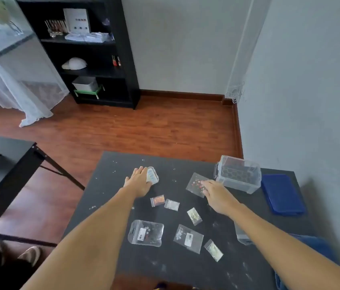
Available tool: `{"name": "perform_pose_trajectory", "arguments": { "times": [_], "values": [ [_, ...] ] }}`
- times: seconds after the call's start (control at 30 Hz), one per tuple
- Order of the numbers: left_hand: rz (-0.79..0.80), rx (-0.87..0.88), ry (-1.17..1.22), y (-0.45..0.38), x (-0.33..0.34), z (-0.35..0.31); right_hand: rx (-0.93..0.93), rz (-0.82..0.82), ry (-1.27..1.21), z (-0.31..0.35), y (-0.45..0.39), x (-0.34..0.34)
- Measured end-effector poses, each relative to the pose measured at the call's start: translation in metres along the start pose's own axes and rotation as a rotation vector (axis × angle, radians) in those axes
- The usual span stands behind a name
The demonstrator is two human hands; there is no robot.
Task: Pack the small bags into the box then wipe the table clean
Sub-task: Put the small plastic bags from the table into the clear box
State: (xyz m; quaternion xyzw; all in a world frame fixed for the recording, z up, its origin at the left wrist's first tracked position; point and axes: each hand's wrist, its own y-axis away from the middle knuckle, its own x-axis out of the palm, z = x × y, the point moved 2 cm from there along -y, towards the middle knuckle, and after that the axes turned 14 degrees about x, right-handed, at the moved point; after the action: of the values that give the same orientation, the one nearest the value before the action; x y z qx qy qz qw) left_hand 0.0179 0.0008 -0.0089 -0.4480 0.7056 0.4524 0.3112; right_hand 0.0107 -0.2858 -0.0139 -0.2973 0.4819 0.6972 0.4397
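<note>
A: Both hands are out over the table. The left hand [138,181] lies flat, fingers spread, on a small clear case with pale blue pieces inside [152,175] at the far left of the spread. It presses on the case and doesn't pinch it, so I'd call that hand open.

B: And the right hand [217,194]?

A: Its fingertips rest on the near edge of a clear flat bag with red specks [196,184], just left of the box. Whether the fingers have closed on the bag I cannot tell; the hand hides its own thumb.

B: Where's the box?

A: The clear plastic storage box [238,174] sits open at the far right, and its dark blue lid [283,194] lies beside it, further right. Six more bags are scattered nearer on the dark grey table [106,210]: an orange-tinted bag [157,200], a silvery bag [171,204], a gold-flecked bag [194,216], a large clear bag with a white label [146,233], a clear labelled bag of silver bits [188,238] and a small glittery bag [213,250].

B: Risks?

A: Thin, slick plastic lying flat is hard to lift, so a fingertip may only slide it. If a seal is loose, more bits could join the pale specks [112,162] already on the table, which means more wiping.
</note>
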Motion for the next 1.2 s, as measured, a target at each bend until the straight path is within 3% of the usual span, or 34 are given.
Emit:
{"name": "perform_pose_trajectory", "arguments": {
  "times": [0.23, 0.47, 0.97, 1.1, 1.2],
  "values": [
    [-0.029, -0.075, 0.029, -0.015, 0.020, 0.013, 0.017, 0.042, 0.160, 0.001, -0.040, 0.021],
    [-0.099, -0.022, 0.031, -0.026, 0.021, 0.026, 0.182, 0.035, 0.259, 0.015, -0.063, 0.023],
    [-0.266, 0.068, 0.185, -0.023, 0.001, -0.004, 0.216, -0.007, 0.131, 0.031, -0.047, 0.003],
    [-0.423, 0.131, 0.309, -0.022, -0.018, -0.028, 0.099, -0.140, -0.089, 0.037, -0.029, -0.028],
    [-0.528, 0.129, 0.372, -0.030, -0.030, -0.052, 0.102, -0.397, -0.331, 0.017, -0.010, -0.063]
  ]
}}
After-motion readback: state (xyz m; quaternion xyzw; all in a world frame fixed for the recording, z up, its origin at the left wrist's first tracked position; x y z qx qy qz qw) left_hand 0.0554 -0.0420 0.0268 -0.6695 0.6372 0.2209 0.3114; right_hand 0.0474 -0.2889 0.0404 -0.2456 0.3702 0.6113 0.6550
